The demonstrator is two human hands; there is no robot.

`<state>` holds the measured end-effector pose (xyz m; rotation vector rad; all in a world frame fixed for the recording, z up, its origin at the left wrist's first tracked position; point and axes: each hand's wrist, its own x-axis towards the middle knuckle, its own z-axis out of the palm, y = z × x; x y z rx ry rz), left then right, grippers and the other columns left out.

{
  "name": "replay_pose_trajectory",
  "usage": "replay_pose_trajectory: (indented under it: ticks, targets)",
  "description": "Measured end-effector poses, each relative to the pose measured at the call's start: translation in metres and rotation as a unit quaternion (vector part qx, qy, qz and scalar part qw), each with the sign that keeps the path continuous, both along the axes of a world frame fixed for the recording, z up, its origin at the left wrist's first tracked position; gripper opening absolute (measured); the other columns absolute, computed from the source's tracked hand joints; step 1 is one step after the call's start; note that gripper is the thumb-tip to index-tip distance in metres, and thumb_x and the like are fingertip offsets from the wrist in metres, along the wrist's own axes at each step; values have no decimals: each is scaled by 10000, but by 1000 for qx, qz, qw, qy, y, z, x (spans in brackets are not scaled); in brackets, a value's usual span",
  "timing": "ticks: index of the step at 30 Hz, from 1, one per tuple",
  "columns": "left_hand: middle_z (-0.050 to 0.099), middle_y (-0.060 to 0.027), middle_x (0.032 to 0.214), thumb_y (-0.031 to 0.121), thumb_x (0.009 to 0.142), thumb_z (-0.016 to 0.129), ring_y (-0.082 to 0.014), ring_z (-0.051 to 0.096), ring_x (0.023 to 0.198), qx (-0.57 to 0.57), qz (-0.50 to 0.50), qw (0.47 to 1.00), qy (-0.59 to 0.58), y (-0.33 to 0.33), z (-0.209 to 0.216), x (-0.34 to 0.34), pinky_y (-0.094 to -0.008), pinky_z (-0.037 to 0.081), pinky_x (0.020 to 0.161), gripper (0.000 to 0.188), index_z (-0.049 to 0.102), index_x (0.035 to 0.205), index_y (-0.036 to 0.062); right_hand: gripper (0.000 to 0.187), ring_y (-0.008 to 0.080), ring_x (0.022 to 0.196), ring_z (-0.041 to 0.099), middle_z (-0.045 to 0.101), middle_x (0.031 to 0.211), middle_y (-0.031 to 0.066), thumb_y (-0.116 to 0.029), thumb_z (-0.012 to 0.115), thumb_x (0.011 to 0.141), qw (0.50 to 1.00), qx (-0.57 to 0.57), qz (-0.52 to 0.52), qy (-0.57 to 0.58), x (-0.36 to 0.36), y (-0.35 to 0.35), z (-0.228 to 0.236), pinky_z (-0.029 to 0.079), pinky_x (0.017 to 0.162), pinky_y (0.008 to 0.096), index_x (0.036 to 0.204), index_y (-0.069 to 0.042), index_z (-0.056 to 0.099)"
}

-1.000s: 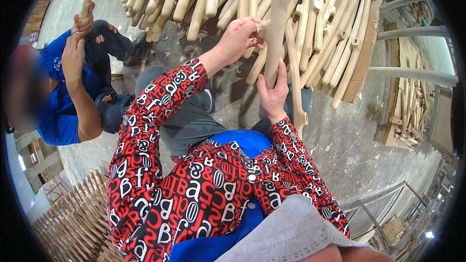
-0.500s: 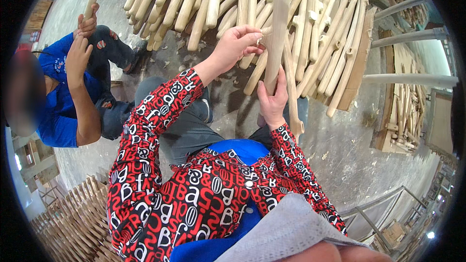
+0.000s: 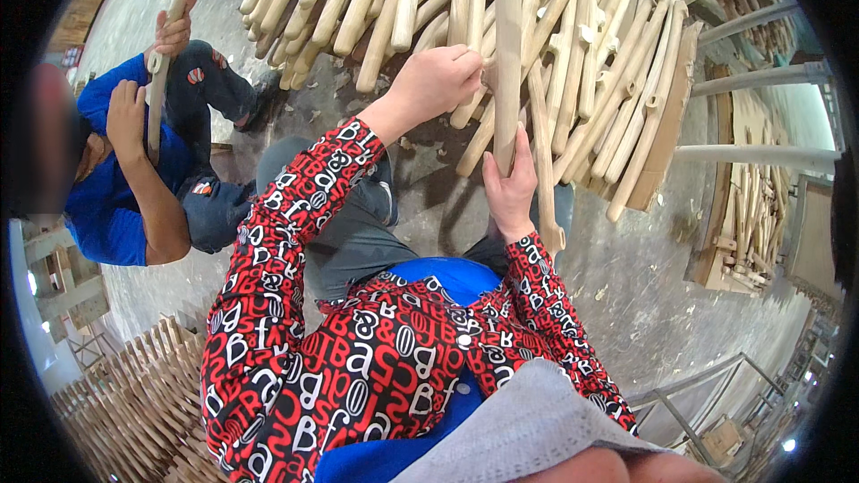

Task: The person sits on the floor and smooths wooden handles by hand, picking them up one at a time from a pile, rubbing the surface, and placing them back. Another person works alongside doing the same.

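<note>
A long, pale wooden leg [image 3: 507,63], smooth and rounded, stands nearly upright in front of me and runs off the top edge. Its lower end rests in my right hand [image 3: 512,181], with fingers and thumb along either side. My left hand [image 3: 437,82] is closed at the left side of the leg, fingertips turned in against it. Whatever those fingers pinch is hidden. Another wooden leg [image 3: 543,152], with a notched end, leans just right of my right hand.
Many similar wooden legs [image 3: 617,98] lie piled ahead on cardboard [image 3: 667,139]. At left a seated co-worker in blue [image 3: 107,224] holds a wooden leg [image 3: 159,89]. More pieces are stacked at lower left [image 3: 134,402] and far right [image 3: 750,215]. Shavings dot the concrete floor [image 3: 617,304].
My left fingers have curled closed, and the small whitish bit seen at their tips is now out of sight. The co-worker's wooden leg has swung lower and more upright.
</note>
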<state>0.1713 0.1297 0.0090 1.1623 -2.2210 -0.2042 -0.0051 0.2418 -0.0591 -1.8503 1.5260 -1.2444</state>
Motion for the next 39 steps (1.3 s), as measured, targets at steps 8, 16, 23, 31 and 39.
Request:
replay_pose_trajectory:
  ticks: [8, 16, 23, 31, 39]
  targets:
    - [566, -103, 736, 140, 794, 610, -297, 607, 707, -6, -97, 993, -64, -2, 2, 0, -401, 509, 612, 114, 530, 786, 59, 624, 342, 1137, 566, 539, 1258, 243, -69, 648, 833, 995, 49, 5, -82, 2, -3, -1, 456, 944, 374, 1385, 20, 370]
    - [638, -145, 809, 241, 864, 606, -307, 631, 705, 189, -135, 973, -11, -3, -13, 8, -361, 523, 646, 190, 619, 897, 54, 620, 98, 658, 574, 589, 1006, 71, -33, 601, 870, 894, 220, 74, -384, -8, -14, 15, 497, 537, 236, 1421, -28, 318]
    - [652, -3, 816, 306, 924, 622, -47, 595, 673, 522, 7, 745, 415, 4, -14, -16, -183, 478, 613, 279, 659, 915, 29, 630, 166, 931, 593, 556, 1170, 121, -17, 591, 859, 926, 175, 60, -330, 3, -3, 6, 498, 793, 285, 1420, 8, 306]
    - [627, -13, 856, 236, 928, 591, -92, 595, 739, 528, -41, 575, 624, 17, -16, -29, -261, 501, 716, 181, 614, 951, 58, 652, 244, 1159, 543, 526, 1281, 190, -45, 632, 835, 952, 117, 19, -281, 13, 2, 7, 429, 976, 336, 1402, 44, 324]
    - [619, -24, 899, 205, 930, 563, -102, 588, 766, 521, -63, 540, 658, 16, -15, -36, -268, 492, 748, 168, 603, 960, 45, 672, 291, 1135, 571, 545, 1261, 225, -58, 650, 823, 978, 48, -15, -204, 15, -3, 11, 443, 960, 346, 1403, 46, 328]
